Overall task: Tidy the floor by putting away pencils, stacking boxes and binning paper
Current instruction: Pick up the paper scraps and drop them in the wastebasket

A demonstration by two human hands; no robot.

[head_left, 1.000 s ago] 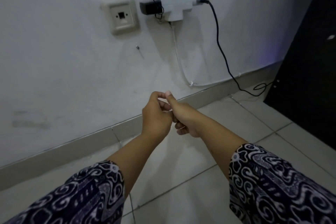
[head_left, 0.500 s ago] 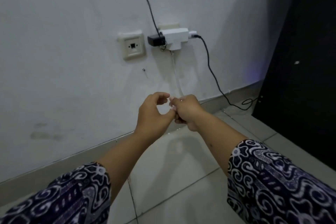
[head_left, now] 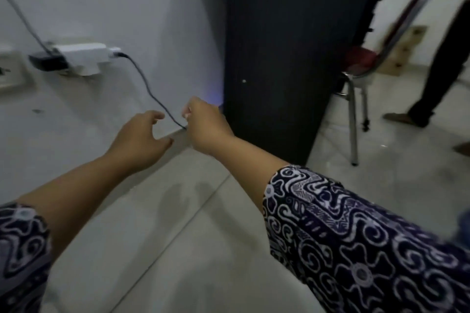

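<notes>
The left hand (head_left: 138, 138) and right hand (head_left: 206, 126) have parted beside the dark cabinet (head_left: 287, 53); left fingers spread, right curled, contents unclear; no clutter visible yet.

Glossy tiled floor (head_left: 193, 249), patterned cloth sleeve (head_left: 356, 244)

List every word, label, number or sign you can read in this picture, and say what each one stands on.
None can be read.
White adapter on the wall: no print shows, and it is blurred.
Dark cabinet: only pale dots, no text.
Patterned sleeve: swirls, not letters.
</notes>
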